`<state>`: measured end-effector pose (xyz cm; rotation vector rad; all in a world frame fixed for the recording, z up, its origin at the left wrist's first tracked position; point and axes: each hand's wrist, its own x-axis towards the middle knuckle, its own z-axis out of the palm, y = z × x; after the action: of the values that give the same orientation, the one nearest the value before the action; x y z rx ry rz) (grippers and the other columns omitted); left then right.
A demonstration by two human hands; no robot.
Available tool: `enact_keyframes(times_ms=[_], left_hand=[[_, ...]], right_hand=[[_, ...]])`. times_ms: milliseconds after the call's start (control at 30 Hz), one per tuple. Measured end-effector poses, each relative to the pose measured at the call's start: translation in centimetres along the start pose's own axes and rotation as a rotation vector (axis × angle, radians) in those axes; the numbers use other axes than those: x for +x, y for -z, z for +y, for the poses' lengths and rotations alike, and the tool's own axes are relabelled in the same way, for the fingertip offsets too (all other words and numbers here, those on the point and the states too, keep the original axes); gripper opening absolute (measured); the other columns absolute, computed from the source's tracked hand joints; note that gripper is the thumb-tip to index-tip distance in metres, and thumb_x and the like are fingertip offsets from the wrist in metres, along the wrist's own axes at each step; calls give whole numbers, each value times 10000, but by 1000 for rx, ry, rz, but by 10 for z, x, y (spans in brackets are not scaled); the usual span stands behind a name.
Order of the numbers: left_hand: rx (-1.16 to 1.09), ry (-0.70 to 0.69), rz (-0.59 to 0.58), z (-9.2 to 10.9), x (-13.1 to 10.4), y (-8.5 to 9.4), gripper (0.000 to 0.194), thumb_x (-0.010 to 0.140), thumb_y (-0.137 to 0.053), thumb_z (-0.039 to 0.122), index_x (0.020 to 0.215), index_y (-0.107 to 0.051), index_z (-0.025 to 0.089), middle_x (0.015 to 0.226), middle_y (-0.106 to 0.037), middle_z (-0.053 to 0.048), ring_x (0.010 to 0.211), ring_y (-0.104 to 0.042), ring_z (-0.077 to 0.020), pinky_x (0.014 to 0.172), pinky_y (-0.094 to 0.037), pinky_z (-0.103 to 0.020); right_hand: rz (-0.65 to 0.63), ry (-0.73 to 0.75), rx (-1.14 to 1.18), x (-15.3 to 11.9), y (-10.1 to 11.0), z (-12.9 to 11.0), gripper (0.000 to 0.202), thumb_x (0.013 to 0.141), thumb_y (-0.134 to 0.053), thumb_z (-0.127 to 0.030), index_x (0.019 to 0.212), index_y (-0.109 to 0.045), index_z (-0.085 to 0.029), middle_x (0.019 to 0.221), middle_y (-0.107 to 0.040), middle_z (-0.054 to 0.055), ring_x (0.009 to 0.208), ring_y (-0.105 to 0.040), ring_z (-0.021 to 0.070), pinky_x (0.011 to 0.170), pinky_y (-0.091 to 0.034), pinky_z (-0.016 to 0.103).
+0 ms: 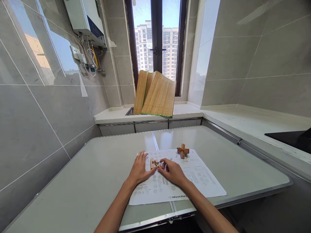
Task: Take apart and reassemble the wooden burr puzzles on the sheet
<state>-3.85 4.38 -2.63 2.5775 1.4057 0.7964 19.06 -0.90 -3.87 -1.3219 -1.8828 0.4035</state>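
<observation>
On the printed sheet, my left hand (140, 168) lies with its fingers stretched out. Its thumb reaches toward a few small, light wooden puzzle pieces. One upright piece (152, 163) stands between that thumb and the fingers. Just right of it is a notched wooden piece (156, 162). My right hand (172, 171) is curled in a pinch at a small wooden piece (160, 166), partly hidden by the fingertips. Behind my right hand, a darker brown wooden cross-shaped puzzle (183, 151) rests near the top edge of the paper sheet (204, 184), which is covered with small diagrams.
A pale folding table (104, 181) with a metal seam carries everything. Behind it, a rolled-out bamboo mat (159, 94) leans on the white counter (187, 108) before a window. A water heater (86, 21) hangs at left. A black hob (289, 137) sits at right.
</observation>
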Motion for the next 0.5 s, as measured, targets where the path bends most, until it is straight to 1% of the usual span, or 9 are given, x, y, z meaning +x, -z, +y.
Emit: enact_keyframes(times_ms=[100,200,300,367,433,500], left_hand=[[-25,42,-88,-6,0,-6,884,890,-527,697,1573,-271,198,1655,-264,-166,1526,-249,-370,1210,-286,-555],[-52,15,-106,-9,0,-10,850,939,-457,673,1609,-191,223,1671,-235,-130,1541,-228,-324,1236,-264,-509],[-72,-8,-106,-8,0,-9,800,965,-430,647,1615,-181,255,1672,-244,-96,1536,-251,-302,1239,-275,-483],[-76,-13,-123,-5,0,-6,779,976,-424,631,1614,-191,249,1667,-258,-98,1532,-263,-299,1236,-287,-485],[-76,-30,-126,-1,0,-3,749,983,-430,610,1604,-231,240,1656,-290,-105,1522,-289,-300,1227,-309,-486],[-79,-67,-107,4,0,2,701,983,-455,584,1577,-302,244,1629,-351,-107,1495,-346,-299,1207,-349,-483]], right_hand=[[-36,8,24,-1,2,-2,272,913,-630,-437,1120,-629,-260,865,-707,-13,646,-609,161,667,-462,302],[-52,30,28,-1,2,-2,249,907,-644,-398,1116,-624,-263,927,-718,-11,634,-592,151,673,-464,303],[-45,69,16,-1,2,-3,177,938,-607,-375,1070,-640,-262,982,-724,-6,642,-594,143,689,-465,300],[-43,95,5,-1,3,-4,149,954,-592,-364,1047,-656,-267,1012,-727,-10,659,-602,141,705,-466,297],[-51,109,-1,-1,4,-5,143,961,-590,-346,1059,-670,-279,1023,-733,-17,681,-615,144,722,-468,294],[-59,114,0,-1,5,-6,156,965,-584,-322,1083,-680,-287,1026,-744,-19,711,-633,151,739,-475,293]])
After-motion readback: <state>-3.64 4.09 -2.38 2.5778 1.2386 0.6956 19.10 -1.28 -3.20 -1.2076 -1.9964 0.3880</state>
